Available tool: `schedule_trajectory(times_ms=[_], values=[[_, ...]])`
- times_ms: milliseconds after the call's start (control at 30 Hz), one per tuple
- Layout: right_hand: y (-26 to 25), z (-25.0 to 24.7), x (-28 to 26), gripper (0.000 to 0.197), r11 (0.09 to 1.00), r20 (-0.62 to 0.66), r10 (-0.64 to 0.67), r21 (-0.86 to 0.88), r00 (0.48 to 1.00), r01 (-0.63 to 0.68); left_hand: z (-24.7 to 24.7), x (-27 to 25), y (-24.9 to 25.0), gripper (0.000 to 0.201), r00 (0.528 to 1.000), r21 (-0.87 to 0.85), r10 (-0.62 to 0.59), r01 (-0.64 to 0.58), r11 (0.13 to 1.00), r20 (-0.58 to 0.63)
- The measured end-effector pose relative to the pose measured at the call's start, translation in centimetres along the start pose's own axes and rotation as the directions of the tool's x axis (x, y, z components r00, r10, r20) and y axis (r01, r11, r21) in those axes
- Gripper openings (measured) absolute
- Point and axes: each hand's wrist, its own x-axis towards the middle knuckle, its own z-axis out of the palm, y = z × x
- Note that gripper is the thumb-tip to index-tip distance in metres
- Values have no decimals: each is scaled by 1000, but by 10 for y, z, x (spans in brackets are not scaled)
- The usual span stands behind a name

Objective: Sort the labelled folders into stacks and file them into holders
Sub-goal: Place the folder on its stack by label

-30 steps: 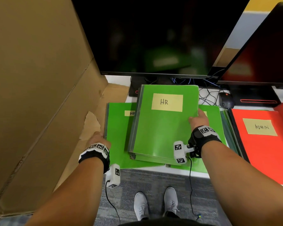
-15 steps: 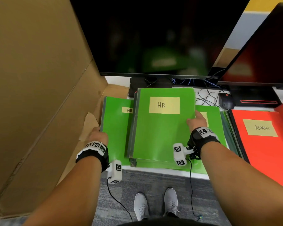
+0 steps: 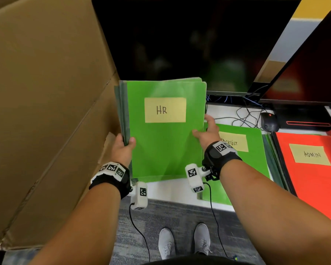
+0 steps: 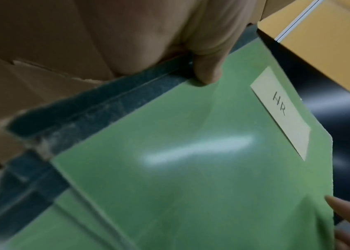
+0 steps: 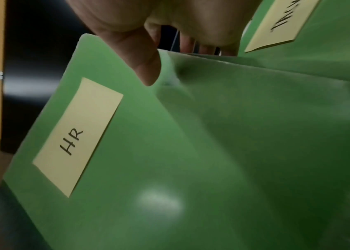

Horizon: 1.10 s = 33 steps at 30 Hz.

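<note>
A stack of green HR folders (image 3: 161, 146) is lifted off the desk, tilted up toward me, its yellow "HR" label (image 3: 165, 109) on top. My left hand (image 3: 123, 145) grips its left spine edge, thumb on the cover (image 4: 207, 71). My right hand (image 3: 206, 131) pinches the right edge, thumb (image 5: 141, 62) on the cover, fingers behind. Another green folder (image 3: 243, 159) with a partly hidden label lies flat on the desk at the right. A red ADMIN folder (image 3: 310, 165) lies further right.
A large cardboard sheet (image 3: 46, 111) stands close on the left. Two dark monitors (image 3: 189, 39) rise behind the folders, with cables and a black mouse (image 3: 268, 122) beneath. The desk's white front edge (image 3: 170, 185) runs below the stack; carpet and my shoes lie below.
The spread HR folders have been gathered into one stack and lifted off the desk. My left hand has moved from the desk's left side onto the spine; my right now pinches the right edge.
</note>
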Motion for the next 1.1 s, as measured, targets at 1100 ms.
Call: schedule_trajectory(times_ms=[1100], values=[[3,15,-3,54,935,102,82,-351,991,-41,-4,3,15,38,995,190,-45,61,980,-91]])
